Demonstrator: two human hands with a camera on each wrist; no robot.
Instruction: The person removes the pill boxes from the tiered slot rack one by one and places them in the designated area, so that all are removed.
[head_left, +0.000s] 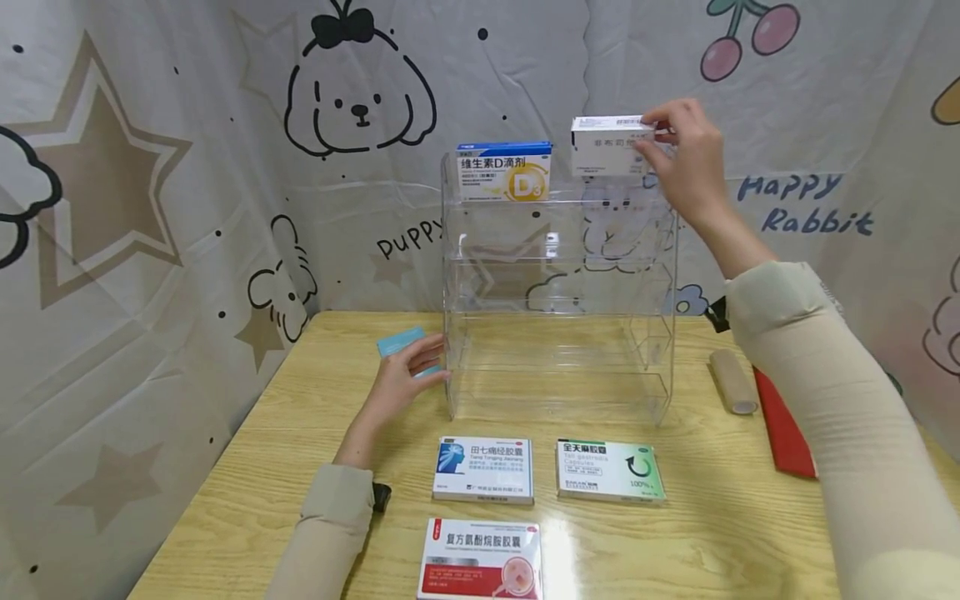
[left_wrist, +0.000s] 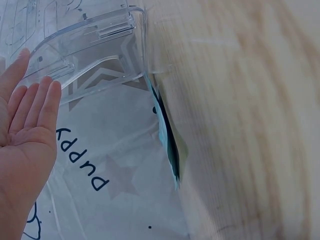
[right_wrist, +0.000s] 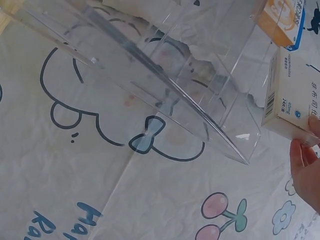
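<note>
A white medicine box [head_left: 609, 154] is pinched at its right end by my right hand [head_left: 686, 154], over the top right of the clear tiered display rack [head_left: 555, 383]. In the right wrist view the same medicine box [right_wrist: 292, 95] shows its printed front and one end. On the rack's top tier, to the left, stands a blue, white and yellow vitamin D box [head_left: 504, 172]. My left hand [head_left: 405, 371] is at the rack's left side, fingertips right at the side panel. The left wrist view shows this left hand [left_wrist: 30, 120] with straight fingers and nothing held.
In front of the rack lie a blue-and-white box [head_left: 483, 471], a green-and-white box [head_left: 609, 471] and a red-and-white box [head_left: 480, 558]. A light blue item [head_left: 401, 340] sits behind my left hand. At right are a cardboard tube [head_left: 731, 379] and a red object [head_left: 783, 429].
</note>
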